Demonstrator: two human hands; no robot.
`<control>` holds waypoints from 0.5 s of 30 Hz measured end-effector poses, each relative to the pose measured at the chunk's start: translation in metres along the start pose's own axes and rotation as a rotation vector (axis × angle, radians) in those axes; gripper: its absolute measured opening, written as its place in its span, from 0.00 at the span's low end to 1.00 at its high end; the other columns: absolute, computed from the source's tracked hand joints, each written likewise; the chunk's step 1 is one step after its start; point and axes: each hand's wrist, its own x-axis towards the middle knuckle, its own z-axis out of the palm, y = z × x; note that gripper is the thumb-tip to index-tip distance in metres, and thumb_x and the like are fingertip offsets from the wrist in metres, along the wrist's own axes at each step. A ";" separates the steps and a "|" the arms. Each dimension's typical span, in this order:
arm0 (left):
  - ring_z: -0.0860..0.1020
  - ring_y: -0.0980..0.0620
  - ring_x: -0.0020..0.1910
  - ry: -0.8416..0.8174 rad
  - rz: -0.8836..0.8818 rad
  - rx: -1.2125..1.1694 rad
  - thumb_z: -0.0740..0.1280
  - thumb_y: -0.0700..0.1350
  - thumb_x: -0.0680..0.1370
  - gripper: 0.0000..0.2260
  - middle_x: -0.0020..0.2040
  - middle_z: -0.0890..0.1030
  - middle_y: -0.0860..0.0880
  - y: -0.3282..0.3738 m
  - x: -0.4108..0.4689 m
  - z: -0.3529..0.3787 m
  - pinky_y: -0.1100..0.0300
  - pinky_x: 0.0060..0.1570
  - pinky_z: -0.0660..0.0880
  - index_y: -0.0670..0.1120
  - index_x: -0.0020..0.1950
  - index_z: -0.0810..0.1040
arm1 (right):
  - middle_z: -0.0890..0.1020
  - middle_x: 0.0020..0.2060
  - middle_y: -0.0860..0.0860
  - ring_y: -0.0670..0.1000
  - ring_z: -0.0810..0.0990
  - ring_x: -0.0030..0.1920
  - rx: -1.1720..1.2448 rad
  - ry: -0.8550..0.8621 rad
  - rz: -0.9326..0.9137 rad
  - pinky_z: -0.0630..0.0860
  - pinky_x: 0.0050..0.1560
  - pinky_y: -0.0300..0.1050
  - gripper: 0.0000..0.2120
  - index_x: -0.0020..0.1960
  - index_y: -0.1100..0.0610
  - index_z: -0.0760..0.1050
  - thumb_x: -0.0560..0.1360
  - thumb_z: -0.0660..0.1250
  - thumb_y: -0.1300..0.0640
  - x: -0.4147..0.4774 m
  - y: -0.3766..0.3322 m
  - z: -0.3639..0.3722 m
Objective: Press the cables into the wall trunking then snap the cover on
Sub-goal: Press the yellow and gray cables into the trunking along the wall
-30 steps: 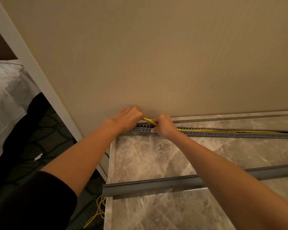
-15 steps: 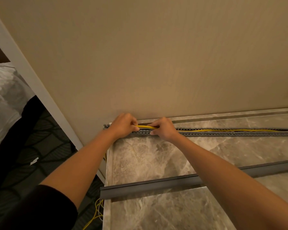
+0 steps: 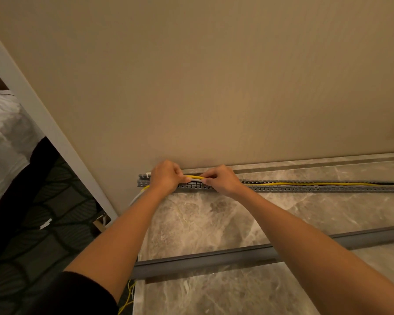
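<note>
A grey slotted trunking (image 3: 305,188) runs along the foot of the beige wall on the marble surface. Yellow and white cables (image 3: 196,178) lie along it, with more yellow cable (image 3: 328,184) seated in the channel to the right. My left hand (image 3: 165,176) pinches the cables near the trunking's left end. My right hand (image 3: 223,180) pinches them a little to the right, fingers curled over the channel. The short stretch between my hands sits just above the slots. The long grey cover (image 3: 214,260) lies loose on the marble, nearer to me, under my right forearm.
The marble top (image 3: 203,221) ends at a left edge, beyond which is dark patterned carpet (image 3: 43,223). Loose cable ends (image 3: 125,301) hang off that edge. A white door frame (image 3: 43,123) and a bed with white linen (image 3: 2,137) are at the left.
The cable between my hands, raised at an angle a second ago, has come down level with the trunking. My left hand dropped from the wall onto the trunking end.
</note>
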 end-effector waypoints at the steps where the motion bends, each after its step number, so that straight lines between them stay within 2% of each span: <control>1: 0.73 0.51 0.36 0.037 -0.016 -0.060 0.74 0.49 0.70 0.10 0.34 0.77 0.47 -0.001 -0.003 0.004 0.61 0.33 0.65 0.42 0.39 0.82 | 0.78 0.37 0.55 0.42 0.67 0.28 0.002 0.009 0.012 0.64 0.24 0.29 0.10 0.54 0.62 0.82 0.76 0.65 0.61 0.001 0.000 0.001; 2: 0.74 0.51 0.37 0.068 -0.034 -0.095 0.74 0.48 0.71 0.09 0.35 0.78 0.46 0.001 -0.006 0.007 0.60 0.37 0.66 0.42 0.40 0.83 | 0.78 0.37 0.55 0.43 0.68 0.29 -0.003 0.021 0.023 0.64 0.26 0.29 0.10 0.54 0.62 0.82 0.76 0.65 0.61 0.002 -0.002 0.002; 3: 0.74 0.50 0.38 0.092 -0.044 -0.105 0.73 0.47 0.72 0.08 0.36 0.78 0.45 0.003 -0.009 0.009 0.59 0.39 0.67 0.42 0.40 0.82 | 0.79 0.37 0.56 0.46 0.70 0.31 -0.013 0.034 0.031 0.66 0.30 0.34 0.10 0.54 0.62 0.82 0.76 0.65 0.61 0.003 -0.003 0.003; 6: 0.79 0.45 0.46 0.144 -0.081 -0.094 0.72 0.46 0.72 0.08 0.45 0.83 0.40 0.011 -0.014 0.014 0.54 0.48 0.73 0.40 0.43 0.81 | 0.84 0.45 0.61 0.54 0.77 0.42 -0.085 0.055 0.027 0.68 0.41 0.42 0.10 0.54 0.61 0.82 0.77 0.65 0.61 0.001 -0.007 0.006; 9: 0.75 0.42 0.55 0.197 -0.057 -0.119 0.74 0.43 0.70 0.12 0.51 0.76 0.40 0.009 -0.015 0.013 0.56 0.51 0.68 0.39 0.47 0.76 | 0.84 0.48 0.61 0.60 0.80 0.51 -0.182 0.021 0.004 0.75 0.47 0.48 0.12 0.54 0.59 0.82 0.77 0.62 0.61 -0.003 -0.008 0.006; 12: 0.73 0.43 0.56 0.210 0.014 -0.072 0.75 0.41 0.69 0.14 0.53 0.73 0.42 0.003 -0.018 0.007 0.58 0.50 0.66 0.44 0.45 0.70 | 0.84 0.46 0.61 0.61 0.80 0.50 -0.225 0.000 0.006 0.73 0.43 0.47 0.11 0.50 0.59 0.82 0.73 0.63 0.58 -0.009 -0.014 0.005; 15: 0.72 0.44 0.58 0.221 0.074 0.097 0.72 0.43 0.71 0.12 0.57 0.74 0.44 -0.009 -0.022 -0.001 0.54 0.57 0.68 0.43 0.52 0.75 | 0.84 0.47 0.60 0.60 0.80 0.51 -0.270 -0.013 -0.013 0.74 0.48 0.47 0.12 0.52 0.57 0.80 0.70 0.66 0.58 -0.013 -0.024 0.010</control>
